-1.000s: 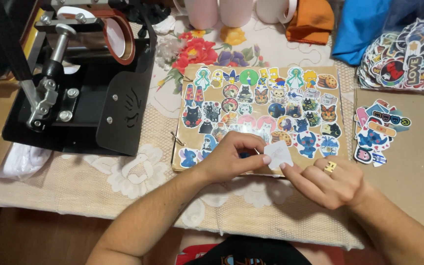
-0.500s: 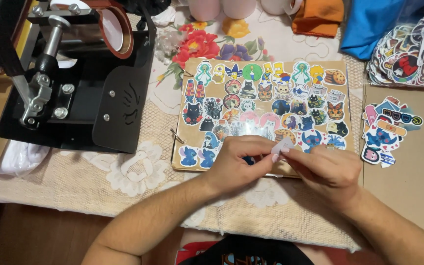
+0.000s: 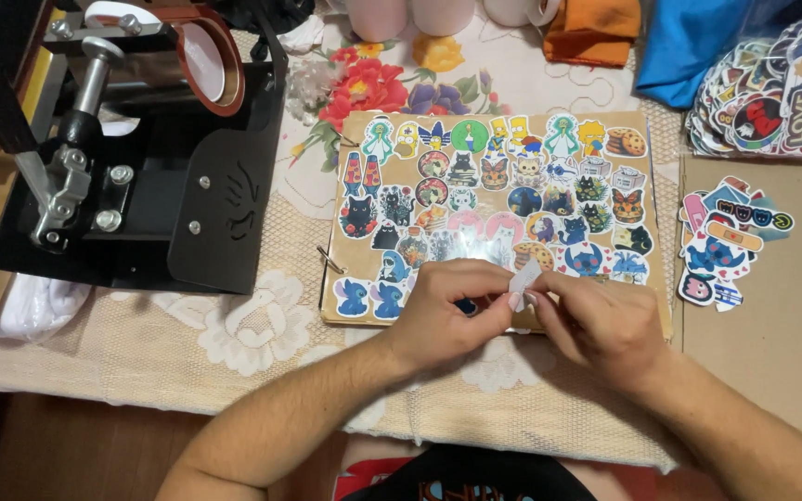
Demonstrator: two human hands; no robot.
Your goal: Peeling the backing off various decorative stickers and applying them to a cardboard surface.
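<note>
Left hand and right hand together pinch a small white sticker between fingertips, just over the sticker board's near edge, seemingly peeling its backing, which calls for a fine nail grip.

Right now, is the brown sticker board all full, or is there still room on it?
Nearly full. Colourful stickers cover the brown board almost edge to edge. The left hand and right hand hide its bottom part, so that part cannot be told.
</note>
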